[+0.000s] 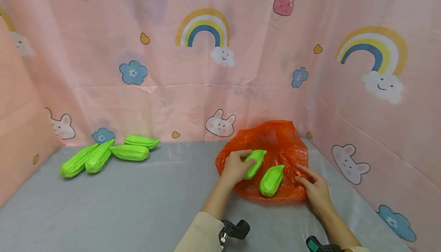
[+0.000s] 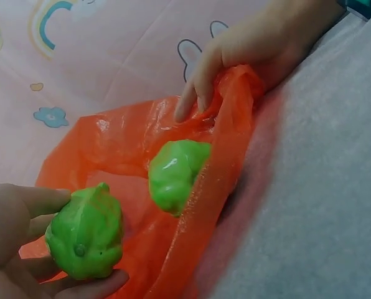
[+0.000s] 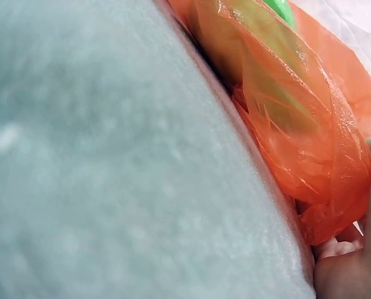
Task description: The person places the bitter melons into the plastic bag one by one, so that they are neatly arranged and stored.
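Note:
My left hand (image 1: 237, 168) grips a bright green ridged gourd (image 1: 255, 164), shaped like a bitter melon, inside the mouth of a thin orange-red plastic bag (image 1: 279, 137). In the left wrist view its fingers and thumb go round the gourd (image 2: 84, 233), whose blunt end faces the camera. A second such gourd (image 1: 271, 180) lies in the bag, just right of the held one. At the bag's right side, my right hand (image 1: 317, 191) holds the bunched rim, with fingertips inside. The right wrist view shows the bag's crumpled plastic (image 3: 316, 168) against this hand, part of which is out of frame.
Several more green gourds (image 1: 129, 153) lie grouped at the back left of the grey-covered table (image 1: 138, 206). A pink printed curtain (image 1: 165, 103) rises behind the table and along both sides, close behind the bag.

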Available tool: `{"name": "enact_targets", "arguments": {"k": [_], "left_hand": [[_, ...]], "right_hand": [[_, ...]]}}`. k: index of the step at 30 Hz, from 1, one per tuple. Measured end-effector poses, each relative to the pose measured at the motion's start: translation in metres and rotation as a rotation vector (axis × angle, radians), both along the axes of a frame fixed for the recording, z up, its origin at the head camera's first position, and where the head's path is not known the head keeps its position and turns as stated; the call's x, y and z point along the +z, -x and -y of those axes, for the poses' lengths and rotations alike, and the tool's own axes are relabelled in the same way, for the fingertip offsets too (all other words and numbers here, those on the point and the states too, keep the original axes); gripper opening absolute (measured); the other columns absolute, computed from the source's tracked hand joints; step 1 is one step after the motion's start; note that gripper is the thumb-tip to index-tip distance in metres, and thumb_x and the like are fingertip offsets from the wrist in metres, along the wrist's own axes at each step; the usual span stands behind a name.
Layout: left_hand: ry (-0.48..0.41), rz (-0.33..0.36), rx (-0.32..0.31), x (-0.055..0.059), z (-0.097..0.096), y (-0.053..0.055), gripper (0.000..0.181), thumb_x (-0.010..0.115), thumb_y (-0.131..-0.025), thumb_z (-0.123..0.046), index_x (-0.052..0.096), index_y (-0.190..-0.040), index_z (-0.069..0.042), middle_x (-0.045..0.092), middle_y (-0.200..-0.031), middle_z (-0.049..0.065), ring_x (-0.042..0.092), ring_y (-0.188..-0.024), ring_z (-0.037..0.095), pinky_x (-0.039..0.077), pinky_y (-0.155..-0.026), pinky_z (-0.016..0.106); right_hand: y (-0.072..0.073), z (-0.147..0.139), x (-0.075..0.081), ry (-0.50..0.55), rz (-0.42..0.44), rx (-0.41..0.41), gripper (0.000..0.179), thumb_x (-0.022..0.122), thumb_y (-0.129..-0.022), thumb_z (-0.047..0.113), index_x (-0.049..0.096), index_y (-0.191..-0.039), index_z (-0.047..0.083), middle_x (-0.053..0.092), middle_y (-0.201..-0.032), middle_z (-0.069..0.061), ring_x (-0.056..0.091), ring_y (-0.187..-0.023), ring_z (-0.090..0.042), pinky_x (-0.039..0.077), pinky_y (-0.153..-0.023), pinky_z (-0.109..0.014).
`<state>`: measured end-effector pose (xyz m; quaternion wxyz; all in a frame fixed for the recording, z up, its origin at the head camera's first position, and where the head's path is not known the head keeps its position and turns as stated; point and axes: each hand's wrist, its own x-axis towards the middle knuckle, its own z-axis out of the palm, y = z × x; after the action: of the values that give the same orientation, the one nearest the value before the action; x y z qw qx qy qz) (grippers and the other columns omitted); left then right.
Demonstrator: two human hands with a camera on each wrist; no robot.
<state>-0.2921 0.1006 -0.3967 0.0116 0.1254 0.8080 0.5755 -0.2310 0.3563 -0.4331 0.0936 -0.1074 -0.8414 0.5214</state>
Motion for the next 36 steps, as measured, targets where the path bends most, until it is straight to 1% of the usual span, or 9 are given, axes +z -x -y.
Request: {"name": "enact_targets", "arguments": {"k": [2,4,7,13,17,21,30,34,36], "left_hand": [[0.005,-0.004,-0.002,-0.002,-0.001,0.0,0.035,0.07,-0.095,-0.024,0.071,-0.127,-0.011,0.074,-0.122,0.005,0.066,-0.11,0.02,0.057,-0.093,0.034],[0.005,-0.005,-0.001,-0.003,-0.001,0.0,0.035,0.071,-0.094,-0.024,0.072,-0.127,-0.011,0.074,-0.122,0.005,0.066,-0.108,0.019,0.057,-0.091,0.033],[0.006,-0.002,-0.004,-0.005,-0.002,-0.002,0.036,0.07,-0.095,-0.024,0.071,-0.128,-0.01,0.073,-0.122,0.006,0.065,-0.105,0.018,0.058,-0.089,0.032],[0.006,0.018,-0.018,-0.01,-0.006,-0.003,0.037,0.07,-0.095,-0.025,0.07,-0.129,-0.009,0.073,-0.122,0.007,0.065,-0.105,0.017,0.058,-0.09,0.032],[0.004,0.006,-0.021,-0.012,-0.008,-0.003,0.035,0.071,-0.094,-0.023,0.071,-0.127,-0.009,0.074,-0.119,0.008,0.066,-0.102,0.017,0.058,-0.087,0.031],[0.017,-0.003,-0.03,-0.013,-0.012,-0.004,0.035,0.072,-0.094,-0.023,0.072,-0.125,-0.008,0.074,-0.118,0.008,0.066,-0.101,0.017,0.058,-0.085,0.03],[0.054,-0.036,-0.017,-0.015,-0.019,-0.009,0.033,0.071,-0.093,-0.022,0.073,-0.123,-0.009,0.075,-0.116,0.007,0.066,-0.1,0.018,0.057,-0.089,0.035],[0.083,-0.013,-0.008,-0.016,-0.022,-0.011,0.033,0.07,-0.094,-0.026,0.073,-0.124,-0.013,0.075,-0.117,0.004,0.064,-0.1,0.017,0.056,-0.093,0.038],[0.092,-0.005,-0.001,-0.017,-0.023,-0.011,0.034,0.07,-0.094,-0.027,0.073,-0.125,-0.012,0.074,-0.117,0.004,0.064,-0.1,0.018,0.057,-0.093,0.04]], "right_hand": [[0.0,0.0,0.0,0.004,0.005,-0.004,0.05,0.055,-0.103,0.02,0.046,-0.151,0.007,0.03,-0.166,-0.015,0.028,-0.153,-0.033,0.032,-0.122,-0.039],[0.001,0.0,0.0,0.012,0.006,-0.007,0.05,0.055,-0.104,0.02,0.046,-0.151,0.007,0.03,-0.166,-0.014,0.027,-0.154,-0.033,0.029,-0.122,-0.048],[0.0,0.0,-0.001,0.027,0.001,-0.002,0.05,0.055,-0.104,0.019,0.046,-0.151,0.005,0.03,-0.166,-0.016,0.027,-0.153,-0.033,0.027,-0.123,-0.053],[-0.001,0.001,-0.001,0.031,-0.013,0.007,0.05,0.056,-0.103,0.018,0.046,-0.15,0.003,0.03,-0.165,-0.019,0.025,-0.154,-0.037,0.024,-0.124,-0.056],[0.0,0.0,-0.001,0.033,-0.018,0.011,0.05,0.056,-0.103,0.018,0.046,-0.15,0.003,0.03,-0.165,-0.019,0.026,-0.153,-0.036,0.025,-0.123,-0.057],[0.0,-0.001,0.0,0.041,-0.003,0.011,0.05,0.054,-0.104,0.019,0.045,-0.151,0.004,0.029,-0.166,-0.017,0.026,-0.154,-0.035,0.026,-0.123,-0.055],[-0.001,-0.001,0.0,0.041,0.018,0.008,0.051,0.053,-0.104,0.019,0.044,-0.152,0.006,0.026,-0.167,-0.015,0.023,-0.155,-0.034,0.027,-0.124,-0.053],[-0.001,-0.001,0.0,0.037,0.009,0.011,0.05,0.052,-0.104,0.018,0.044,-0.152,0.006,0.028,-0.167,-0.016,0.025,-0.155,-0.034,0.027,-0.123,-0.053],[-0.001,-0.001,0.001,0.041,0.007,0.01,0.05,0.053,-0.104,0.017,0.045,-0.152,0.005,0.028,-0.166,-0.016,0.024,-0.155,-0.035,0.026,-0.124,-0.054]]}}
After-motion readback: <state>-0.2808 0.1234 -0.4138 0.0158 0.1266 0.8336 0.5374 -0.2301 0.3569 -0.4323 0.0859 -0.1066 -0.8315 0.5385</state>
